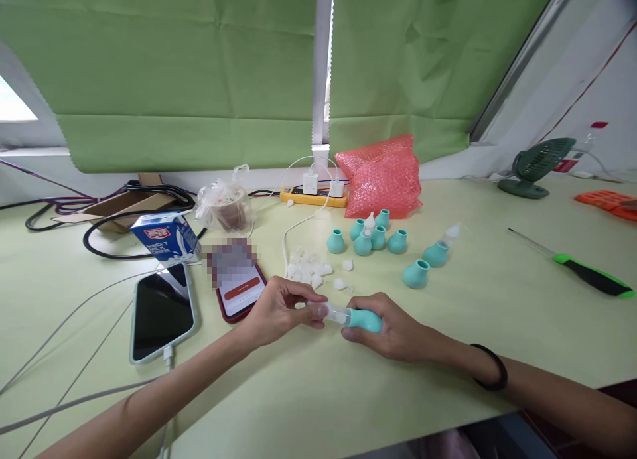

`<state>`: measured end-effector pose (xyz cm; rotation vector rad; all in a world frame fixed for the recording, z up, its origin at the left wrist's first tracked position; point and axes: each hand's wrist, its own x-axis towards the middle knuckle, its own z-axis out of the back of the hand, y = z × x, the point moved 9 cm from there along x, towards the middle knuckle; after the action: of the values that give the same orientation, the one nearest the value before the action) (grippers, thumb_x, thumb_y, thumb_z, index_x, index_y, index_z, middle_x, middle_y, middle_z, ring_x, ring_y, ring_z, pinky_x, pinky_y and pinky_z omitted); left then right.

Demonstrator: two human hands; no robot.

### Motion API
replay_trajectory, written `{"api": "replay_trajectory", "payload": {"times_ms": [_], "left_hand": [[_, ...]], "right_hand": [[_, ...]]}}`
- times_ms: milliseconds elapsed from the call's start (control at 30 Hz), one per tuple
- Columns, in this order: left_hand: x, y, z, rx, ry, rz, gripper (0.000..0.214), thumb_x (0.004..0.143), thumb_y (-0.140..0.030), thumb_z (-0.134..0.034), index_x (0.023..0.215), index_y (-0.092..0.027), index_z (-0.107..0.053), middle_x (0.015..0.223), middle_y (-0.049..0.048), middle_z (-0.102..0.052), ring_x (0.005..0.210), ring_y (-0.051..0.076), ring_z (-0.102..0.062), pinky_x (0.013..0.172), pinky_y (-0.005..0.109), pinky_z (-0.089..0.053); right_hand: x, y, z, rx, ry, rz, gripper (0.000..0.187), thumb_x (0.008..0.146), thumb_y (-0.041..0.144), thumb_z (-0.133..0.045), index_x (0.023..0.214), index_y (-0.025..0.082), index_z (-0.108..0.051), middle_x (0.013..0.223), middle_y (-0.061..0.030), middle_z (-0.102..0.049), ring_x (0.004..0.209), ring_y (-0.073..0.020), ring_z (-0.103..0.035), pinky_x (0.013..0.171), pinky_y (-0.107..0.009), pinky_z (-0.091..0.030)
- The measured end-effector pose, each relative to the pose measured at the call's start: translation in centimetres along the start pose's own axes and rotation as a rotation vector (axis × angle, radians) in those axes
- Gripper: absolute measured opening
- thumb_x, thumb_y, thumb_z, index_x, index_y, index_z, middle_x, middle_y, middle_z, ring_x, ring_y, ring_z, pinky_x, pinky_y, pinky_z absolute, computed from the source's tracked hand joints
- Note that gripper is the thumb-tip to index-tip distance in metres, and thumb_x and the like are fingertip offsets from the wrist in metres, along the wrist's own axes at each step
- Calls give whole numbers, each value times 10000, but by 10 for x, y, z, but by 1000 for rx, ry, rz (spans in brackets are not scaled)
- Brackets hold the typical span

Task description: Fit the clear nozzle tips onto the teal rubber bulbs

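Right hand (395,331) curls closed around a teal rubbery bulb (367,320); left hand (283,308), fingertips pinched nearly together, grips the outer end of a clear plastic tube (338,314) meeting the bulb's mouth. Both parts sit over the pale yellow-green tabletop (279,399), near small translucent-white plastic pieces (304,272) (loose pile).

Teal bulb (365,320): its rear is hiding inside the right hand (395,326).
Clear tube (338,314): the left hand (283,310) is covering one end.
Red-cased phone (243,296): pixel blocks are blurring its upper part.
Bottle (589,142): standing partly behind the green fan (541,162).
Orange item (608,201): running off the right edge.
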<state>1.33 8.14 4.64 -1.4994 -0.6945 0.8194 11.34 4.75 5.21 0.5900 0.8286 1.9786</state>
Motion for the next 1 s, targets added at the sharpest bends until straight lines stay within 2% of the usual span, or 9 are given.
{"api": "replay_trajectory", "payload": {"times_ms": [167, 333, 400, 567, 767, 867, 933, 1000], "left_hand": [[1, -5, 4, -33, -74, -35, 169, 575, -219, -696, 699, -107, -668, 660, 30, -633, 563, 135, -602, 575, 257, -523], [0, -20, 2, -36, -142, -141, 120, 609, -215, -674, 700, -136, -677, 738, 27, -643, 629, 118, -583, 606, 212, -495], [0, -27, -2, 11, -126, -181, 116, 638, -222, -652, 713, -138, -679, 748, 31, -641, 649, 117, -570, 597, 196, -477], [-4, -41, -7, 121, -98, -248, 125, 679, -225, -615, 717, -129, -683, 749, 41, -643, 703, 134, -563, 614, 192, -461], [0, -55, -16, 110, -88, -260, 144, 667, -257, -618, 741, -150, -680, 766, 40, -655, 688, 151, -584, 633, 248, -503], [11, -82, -5, 173, -146, -333, 125, 652, -249, -628, 716, -154, -679, 776, 37, -655, 672, 141, -587, 630, 257, -509], [21, -107, 15, 145, -236, -440, 156, 666, -272, -611, 715, -135, -669, 730, 39, -648, 637, 129, -585, 642, 278, -512], [37, -128, 35, 97, -315, -545, 187, 665, -290, -605, 725, -117, -647, 732, 38, -631, 653, 123, -581, 681, 288, -507]], "right_hand": [[4, -4, 1, 132, -40, 3, 208, 738, 338, -511, 671, 147, -466, 568, 35, -385, 514, -72, -355, 477, -188, -305], [5, -6, 11, 175, -181, 17, 193, 731, 325, -531, 690, 147, -469, 568, 40, -363, 516, -69, -333, 475, -189, -293], [5, -7, 11, 211, -171, 6, 191, 725, 318, -542, 685, 146, -469, 560, 43, -356, 509, -66, -327, 467, -190, -285], [4, -8, -1, 436, -33, -45, 209, 747, 339, -521, 701, 144, -465, 548, 42, -375, 467, -53, -325, 427, -188, -271], [4, -8, 8, 602, -126, 4, 215, 738, 350, -540, 748, 149, -465, 569, 35, -413, 433, -42, -348, 411, -190, -284], [7, -10, 17, 713, -191, 62, 317, 707, 369, -571, 911, 180, -420, 723, -13, -514, 477, -75, -457, 437, -223, -371], [9, -18, 22, 763, -256, 60, 450, 683, 387, -590, 1021, 208, -352, 850, -54, -537, 565, -115, -516, 470, -258, -427], [11, -29, 22, 746, -291, -3, 504, 684, 398, -584, 1074, 216, -321, 868, -62, -547, 591, -123, -523, 476, -261, -445]]}}
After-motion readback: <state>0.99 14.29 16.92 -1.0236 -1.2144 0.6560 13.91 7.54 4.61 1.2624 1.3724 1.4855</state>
